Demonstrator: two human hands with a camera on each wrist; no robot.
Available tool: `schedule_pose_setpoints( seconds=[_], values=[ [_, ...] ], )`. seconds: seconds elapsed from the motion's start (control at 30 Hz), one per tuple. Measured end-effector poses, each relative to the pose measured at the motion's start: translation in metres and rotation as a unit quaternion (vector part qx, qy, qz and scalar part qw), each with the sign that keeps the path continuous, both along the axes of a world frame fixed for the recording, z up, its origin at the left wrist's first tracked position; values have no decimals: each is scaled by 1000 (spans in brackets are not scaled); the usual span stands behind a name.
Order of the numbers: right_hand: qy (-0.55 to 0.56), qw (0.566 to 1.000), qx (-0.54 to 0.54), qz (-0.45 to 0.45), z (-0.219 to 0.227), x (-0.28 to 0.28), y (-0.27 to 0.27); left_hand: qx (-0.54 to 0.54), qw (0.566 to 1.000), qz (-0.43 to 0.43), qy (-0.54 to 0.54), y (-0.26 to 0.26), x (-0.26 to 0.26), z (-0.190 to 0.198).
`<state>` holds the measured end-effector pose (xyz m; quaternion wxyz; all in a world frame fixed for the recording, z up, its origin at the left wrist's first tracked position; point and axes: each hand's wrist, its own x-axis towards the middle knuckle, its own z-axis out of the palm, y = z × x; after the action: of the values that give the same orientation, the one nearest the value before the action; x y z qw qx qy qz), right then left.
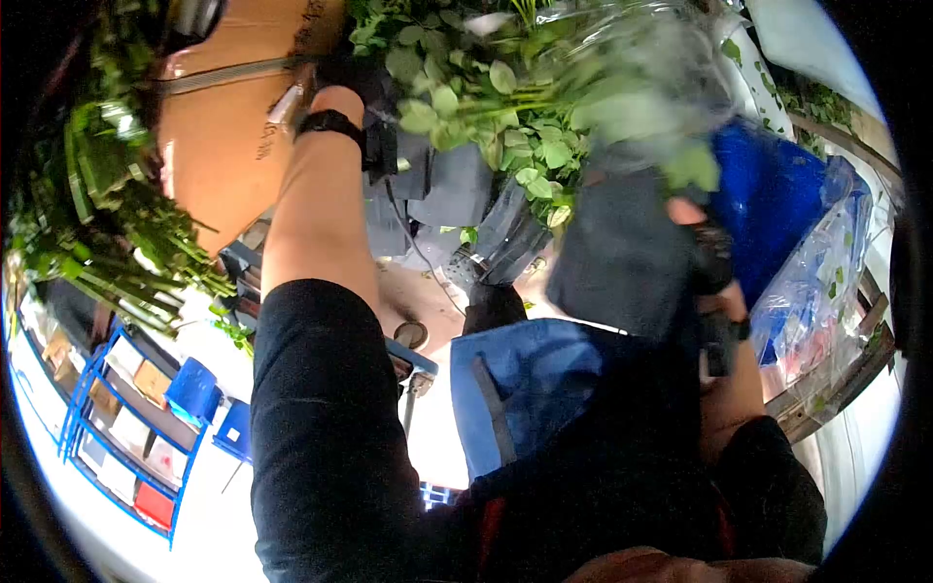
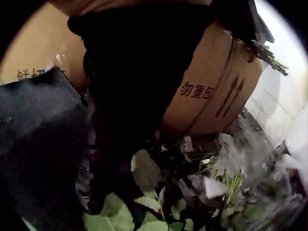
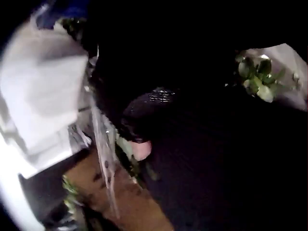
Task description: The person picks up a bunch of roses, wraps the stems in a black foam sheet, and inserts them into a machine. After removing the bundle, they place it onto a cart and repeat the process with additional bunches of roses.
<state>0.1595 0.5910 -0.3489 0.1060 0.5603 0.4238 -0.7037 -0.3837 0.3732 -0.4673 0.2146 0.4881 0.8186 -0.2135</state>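
In the head view my black-gloved left hand [image 1: 348,83] is beside the cardboard box, at the edge of green leafy stems [image 1: 447,92]. The left wrist view shows the dark glove [image 2: 139,72] reaching down to broad leaves [image 2: 147,171], a dark grey sheet [image 2: 38,110] beside it; its finger pose is lost in shadow. My right hand [image 1: 714,257], in a black glove with a bare fingertip [image 3: 141,150], grips a dark grey wrapper [image 1: 622,243] at its right side. Blurred leaves and clear plastic [image 1: 651,87] lie above that wrapper.
A cardboard box [image 1: 219,136] with printing stands at upper left. Cut stems [image 1: 136,223] hang at far left. Several dark grey wrapped bundles [image 1: 452,185] stand ahead. On the right are a blue container [image 1: 768,194] and clear plastic [image 1: 816,262]. A blue rack [image 1: 126,437] stands lower left.
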Motion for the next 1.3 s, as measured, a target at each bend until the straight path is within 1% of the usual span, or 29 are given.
schedule_pose_setpoints(
  seconds=[0.03, 0.07, 0.1, 0.23, 0.3, 0.37, 0.4, 0.43, 0.47, 0.5, 0.53, 0.57, 0.6, 0.67, 0.7, 0.77, 0.83, 0.87, 0.93, 0.97, 1.0, 1.03, 1.07, 1.13, 1.17, 1.2, 1.23, 1.27, 1.3],
  values=[
    [7, 1000, -6, -22, 22, 5, 10, -4, 1000, -1, -8, 0, 6, 2],
    [17, 999, -13, -43, 44, 8, 17, 6, 1000, -11, -10, -7, 13, -8],
    [32, 997, -23, -62, 66, 7, 23, -132, 989, 6, -67, 11, 48, 74],
    [131, 979, -114, -110, 139, -30, 22, -5, 983, 124, -136, -44, 115, 141],
    [181, 958, -181, -132, 177, -53, 9, 57, 965, 187, -173, -65, 147, 184],
    [219, 931, -253, -145, 210, -77, -22, 135, 936, 238, -221, -89, 177, 230],
    [237, 921, -275, -142, 225, -83, -39, 191, 908, 268, -261, -98, 188, 255],
    [249, 924, -263, -123, 236, -85, -62, 245, 871, 294, -307, -99, 197, 302],
    [261, 927, -245, -109, 245, -83, -85, 273, 813, 344, -383, -97, 208, 353],
    [260, 944, -201, -37, 240, -73, -97, 297, 744, 393, -452, -89, 215, 420],
    [258, 953, -153, 35, 236, -65, -110, 359, 693, 417, -466, -90, 229, 434],
    [225, 956, -85, 165, 230, -59, -112, 414, 636, 437, -483, -93, 240, 436],
    [233, 959, -97, 128, 249, -62, -103, 413, 687, 387, -456, -97, 252, 431],
    [256, 958, -119, 54, 306, -89, -98, 426, 707, 363, -433, -98, 271, 434],
    [277, 951, -132, 21, 332, -107, -94, 437, 682, 391, -438, -94, 276, 444],
    [292, 941, -169, -32, 369, -111, -75, 478, 682, 325, -449, -75, 287, 469],
    [276, 935, -211, -74, 390, -110, -61, 454, 719, 287, -441, -66, 288, 475],
    [312, 947, -69, -39, 419, -108, -44, 412, 762, 274, -418, -51, 291, 485],
    [317, 947, -10, -46, 456, -86, -12, 380, 719, 287, -506, -5, 301, 521],
    [315, 948, 19, -52, 474, -72, 4, 373, 623, 308, -615, 25, 310, 552],
    [310, 949, 49, -30, 482, -54, 25, 348, 516, 324, -712, 55, 321, 583],
    [313, 944, 97, -33, 471, -64, 23, 347, 520, 312, -715, 62, 306, 583],
    [325, 934, 142, -38, 491, -44, 51, 348, 535, 298, -710, 97, 320, 619],
    [306, 921, 234, -51, 503, -22, 92, 346, 550, 271, -711, 153, 337, 646],
    [316, 873, 366, 59, 480, 7, 125, 352, 536, 245, -728, 178, 349, 650],
    [313, 795, 500, 139, 458, 37, 157, 358, 520, 224, -742, 204, 363, 651],
    [363, 722, 564, 166, 406, 64, 188, 365, 504, 205, -756, 230, 378, 650],
    [341, 788, 504, 93, 416, 80, 197, 368, 508, 161, -762, 257, 393, 649],
    [323, 841, 434, 0, 426, 96, 206, 375, 538, 116, -746, 283, 410, 646]
  ],
)
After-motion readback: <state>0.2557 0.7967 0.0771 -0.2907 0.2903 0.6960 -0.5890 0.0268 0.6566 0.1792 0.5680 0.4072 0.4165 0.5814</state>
